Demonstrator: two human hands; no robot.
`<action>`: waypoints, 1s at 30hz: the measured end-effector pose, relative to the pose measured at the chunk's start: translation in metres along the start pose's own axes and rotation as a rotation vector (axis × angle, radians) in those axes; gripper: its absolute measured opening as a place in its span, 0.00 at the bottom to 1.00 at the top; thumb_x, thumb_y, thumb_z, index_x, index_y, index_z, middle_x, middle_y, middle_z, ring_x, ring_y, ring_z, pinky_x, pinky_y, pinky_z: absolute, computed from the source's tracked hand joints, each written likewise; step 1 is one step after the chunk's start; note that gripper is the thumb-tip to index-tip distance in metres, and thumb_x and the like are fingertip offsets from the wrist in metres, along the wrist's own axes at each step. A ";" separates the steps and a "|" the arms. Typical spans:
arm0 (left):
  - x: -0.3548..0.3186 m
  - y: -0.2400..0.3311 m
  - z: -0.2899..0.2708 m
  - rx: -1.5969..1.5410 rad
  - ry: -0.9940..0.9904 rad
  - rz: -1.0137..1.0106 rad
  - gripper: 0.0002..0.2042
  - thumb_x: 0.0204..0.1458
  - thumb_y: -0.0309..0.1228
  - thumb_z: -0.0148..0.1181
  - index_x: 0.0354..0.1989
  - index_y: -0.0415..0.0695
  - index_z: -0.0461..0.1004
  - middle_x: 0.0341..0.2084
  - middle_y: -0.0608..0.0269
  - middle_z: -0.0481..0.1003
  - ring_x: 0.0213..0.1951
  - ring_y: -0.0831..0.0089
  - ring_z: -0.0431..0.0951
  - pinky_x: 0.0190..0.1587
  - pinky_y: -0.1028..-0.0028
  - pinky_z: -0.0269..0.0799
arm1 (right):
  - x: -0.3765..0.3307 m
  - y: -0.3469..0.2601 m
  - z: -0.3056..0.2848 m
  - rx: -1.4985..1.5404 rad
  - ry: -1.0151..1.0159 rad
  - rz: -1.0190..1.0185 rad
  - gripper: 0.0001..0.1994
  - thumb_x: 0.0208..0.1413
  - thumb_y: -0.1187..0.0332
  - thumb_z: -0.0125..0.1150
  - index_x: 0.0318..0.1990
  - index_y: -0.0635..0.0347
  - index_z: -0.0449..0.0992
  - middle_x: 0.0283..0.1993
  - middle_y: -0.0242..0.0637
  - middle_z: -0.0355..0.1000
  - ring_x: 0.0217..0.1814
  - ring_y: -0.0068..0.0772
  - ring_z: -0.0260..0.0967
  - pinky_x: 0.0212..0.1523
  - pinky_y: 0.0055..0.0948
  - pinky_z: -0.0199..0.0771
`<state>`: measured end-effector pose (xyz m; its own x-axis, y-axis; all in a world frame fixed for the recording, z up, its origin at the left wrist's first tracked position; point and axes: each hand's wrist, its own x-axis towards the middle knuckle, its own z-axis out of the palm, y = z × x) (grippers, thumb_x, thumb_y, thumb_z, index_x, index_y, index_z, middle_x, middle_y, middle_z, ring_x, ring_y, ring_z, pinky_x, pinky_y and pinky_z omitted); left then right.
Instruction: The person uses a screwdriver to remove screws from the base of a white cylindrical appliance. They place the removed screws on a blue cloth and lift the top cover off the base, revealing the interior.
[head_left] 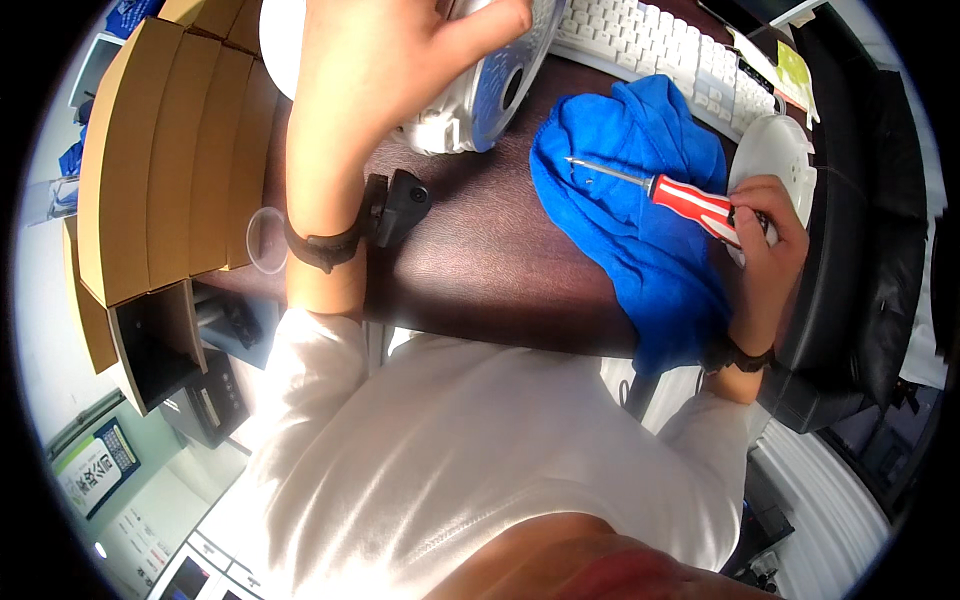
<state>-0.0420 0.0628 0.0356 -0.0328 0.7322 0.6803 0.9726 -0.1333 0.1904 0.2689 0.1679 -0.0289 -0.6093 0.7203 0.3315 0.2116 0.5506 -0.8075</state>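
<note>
The screwdriver (690, 200) is in our right hand (768, 245), thumb and fingers closed around the rear of its red-and-white handle, its thin metal shaft pointing left over the bunched blue cloth (630, 130); we cannot tell whether the tip touches it. We judge the tool light and stiff, its smooth-looking handle likelier to slip than bend, so we would take hold around the handle's thick middle, clear of the shaft. The cloth should be soft and give under any push. Farther out, our left hand (400, 45) lies over the white round device (480, 105); its grip runs out of view, so we cannot tell how it closes, but that housing looks rigid, best steadied by its rim
</note>
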 end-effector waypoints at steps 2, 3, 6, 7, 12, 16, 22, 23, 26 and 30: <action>-0.001 0.000 0.001 0.002 -0.005 -0.001 0.22 0.43 0.37 0.58 0.47 0.40 0.77 0.49 0.41 0.72 0.53 0.49 0.71 0.58 0.58 0.61 | 0.000 -0.002 -0.003 -0.089 -0.023 -0.067 0.03 0.47 0.76 0.59 0.30 0.64 0.74 0.32 0.38 0.72 0.34 0.29 0.69 0.40 0.26 0.67; 0.000 0.000 0.001 -0.004 0.001 0.009 0.22 0.43 0.37 0.58 0.47 0.40 0.77 0.49 0.41 0.72 0.53 0.49 0.71 0.58 0.58 0.61 | -0.001 -0.002 -0.004 -0.136 -0.033 -0.099 0.03 0.46 0.76 0.60 0.30 0.64 0.74 0.32 0.39 0.72 0.34 0.29 0.69 0.40 0.26 0.68; 0.000 -0.001 0.003 -0.018 0.021 0.031 0.22 0.42 0.37 0.59 0.47 0.40 0.77 0.49 0.41 0.73 0.54 0.49 0.71 0.58 0.58 0.61 | 0.001 -0.007 0.002 -0.196 -0.028 -0.074 0.03 0.45 0.77 0.60 0.30 0.63 0.74 0.32 0.39 0.71 0.33 0.29 0.69 0.38 0.25 0.68; -0.001 -0.002 0.002 -0.017 0.026 0.033 0.22 0.42 0.37 0.59 0.47 0.40 0.77 0.49 0.42 0.73 0.54 0.50 0.71 0.59 0.58 0.61 | 0.001 -0.009 0.001 -0.211 -0.028 -0.077 0.04 0.45 0.77 0.60 0.30 0.63 0.74 0.32 0.39 0.71 0.33 0.29 0.70 0.38 0.25 0.68; 0.000 0.005 -0.002 0.058 -0.033 -0.051 0.22 0.42 0.37 0.58 0.47 0.40 0.77 0.50 0.42 0.73 0.54 0.50 0.71 0.59 0.58 0.61 | -0.003 -0.011 -0.003 -0.315 0.051 -0.154 0.05 0.44 0.78 0.61 0.30 0.63 0.74 0.32 0.39 0.70 0.34 0.30 0.70 0.38 0.25 0.68; 0.000 0.000 0.002 0.013 -0.003 -0.017 0.23 0.42 0.38 0.58 0.47 0.40 0.77 0.50 0.42 0.73 0.54 0.50 0.71 0.59 0.58 0.61 | -0.005 -0.016 -0.004 -0.385 0.089 -0.197 0.06 0.43 0.78 0.61 0.30 0.62 0.74 0.33 0.40 0.70 0.33 0.32 0.71 0.36 0.26 0.69; 0.000 0.002 0.000 0.018 -0.017 -0.040 0.23 0.42 0.38 0.58 0.47 0.40 0.77 0.50 0.41 0.72 0.55 0.50 0.70 0.59 0.58 0.61 | -0.006 -0.015 0.001 -0.287 -0.051 -0.212 0.06 0.42 0.78 0.62 0.30 0.61 0.73 0.32 0.39 0.70 0.32 0.34 0.71 0.36 0.27 0.70; 0.000 0.001 0.001 0.022 -0.017 -0.036 0.23 0.42 0.38 0.58 0.47 0.40 0.77 0.50 0.41 0.72 0.55 0.50 0.70 0.59 0.58 0.61 | -0.006 -0.014 0.001 -0.287 -0.033 -0.225 0.06 0.42 0.78 0.62 0.30 0.61 0.73 0.33 0.39 0.70 0.32 0.34 0.71 0.35 0.27 0.70; -0.001 0.001 0.001 0.028 -0.017 -0.037 0.23 0.42 0.38 0.58 0.48 0.40 0.77 0.50 0.40 0.72 0.55 0.49 0.70 0.59 0.57 0.61 | -0.005 -0.011 0.003 -0.277 -0.019 -0.248 0.06 0.42 0.78 0.61 0.30 0.61 0.73 0.33 0.39 0.70 0.32 0.34 0.70 0.35 0.27 0.70; 0.000 0.001 0.002 0.017 -0.006 -0.030 0.23 0.42 0.38 0.58 0.48 0.41 0.77 0.50 0.40 0.72 0.55 0.49 0.70 0.59 0.57 0.61 | -0.003 -0.011 0.005 -0.268 -0.036 -0.246 0.07 0.42 0.79 0.61 0.30 0.62 0.73 0.33 0.39 0.70 0.32 0.34 0.70 0.35 0.28 0.70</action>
<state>-0.0404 0.0639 0.0338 -0.0603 0.7394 0.6706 0.9749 -0.1004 0.1985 0.2649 0.1573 -0.0237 -0.6921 0.5400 0.4789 0.2450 0.7999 -0.5478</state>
